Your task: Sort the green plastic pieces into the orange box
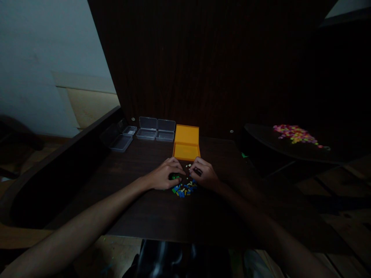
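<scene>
A small pile of tiny bricks [183, 190], blue, green, yellow and white, lies on the dark wooden table [139, 218] between my hands. My left hand [165, 173] arches over the pile's left side, its thumb and fingers apart above some green pieces. On the other side, my right hand [205, 173] has its fingers curled in toward the thumb; anything pinched there is too small and dark to make out. A few pale pieces [188, 166] lie between the fingertips of both hands. Just behind them stands a yellow box [187, 135] with its lid raised.
Clear plastic cases [147, 134] with raised lids stand at the back left, with another clear case [121, 143] beside them. A tall dark panel [203, 69] closes off the back. Colourful beads [297, 134] are heaped on a dark surface at right. The light is dim.
</scene>
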`<state>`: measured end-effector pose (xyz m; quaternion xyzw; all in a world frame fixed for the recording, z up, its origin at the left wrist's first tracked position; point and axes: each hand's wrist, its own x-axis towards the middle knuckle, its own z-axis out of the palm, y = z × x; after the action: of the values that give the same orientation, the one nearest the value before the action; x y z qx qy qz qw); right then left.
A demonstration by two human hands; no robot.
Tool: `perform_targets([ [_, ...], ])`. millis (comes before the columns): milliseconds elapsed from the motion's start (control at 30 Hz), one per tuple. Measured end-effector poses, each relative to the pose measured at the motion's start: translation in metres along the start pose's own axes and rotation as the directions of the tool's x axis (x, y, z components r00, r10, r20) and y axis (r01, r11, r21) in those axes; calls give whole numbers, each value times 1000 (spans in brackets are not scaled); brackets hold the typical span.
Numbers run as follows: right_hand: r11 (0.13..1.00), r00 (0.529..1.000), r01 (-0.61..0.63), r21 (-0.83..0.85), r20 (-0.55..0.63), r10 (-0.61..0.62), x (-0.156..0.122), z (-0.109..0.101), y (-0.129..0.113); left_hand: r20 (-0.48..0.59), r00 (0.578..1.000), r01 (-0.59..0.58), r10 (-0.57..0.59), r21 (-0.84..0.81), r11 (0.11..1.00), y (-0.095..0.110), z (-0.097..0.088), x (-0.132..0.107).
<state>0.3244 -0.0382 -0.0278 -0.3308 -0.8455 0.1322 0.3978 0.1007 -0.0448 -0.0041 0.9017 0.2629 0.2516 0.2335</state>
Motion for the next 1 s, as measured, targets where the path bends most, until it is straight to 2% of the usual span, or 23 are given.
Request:
perform_targets([
  [167,996,998,-65,-55,-29,63,-1,1,3,-7,1000,25,-25,4,1000,1,-5,0],
  [367,990,994,-100,-95,-50,96,-1,1,5,15,997,-69,71,-124,990,3,-12,-1],
  [567,996,993,-91,-16,-75,90,1,0,5,64,995,-73,83,-134,988,2,-10,-2],
  [833,977,972,-199,79,-114,207,3,-4,12,76,995,-59,68,-117,991,1,-11,-2],
  [1000,973,969,-208,102,-111,219,3,-3,12,88,994,-57,65,-87,995,0,-11,-2],
])
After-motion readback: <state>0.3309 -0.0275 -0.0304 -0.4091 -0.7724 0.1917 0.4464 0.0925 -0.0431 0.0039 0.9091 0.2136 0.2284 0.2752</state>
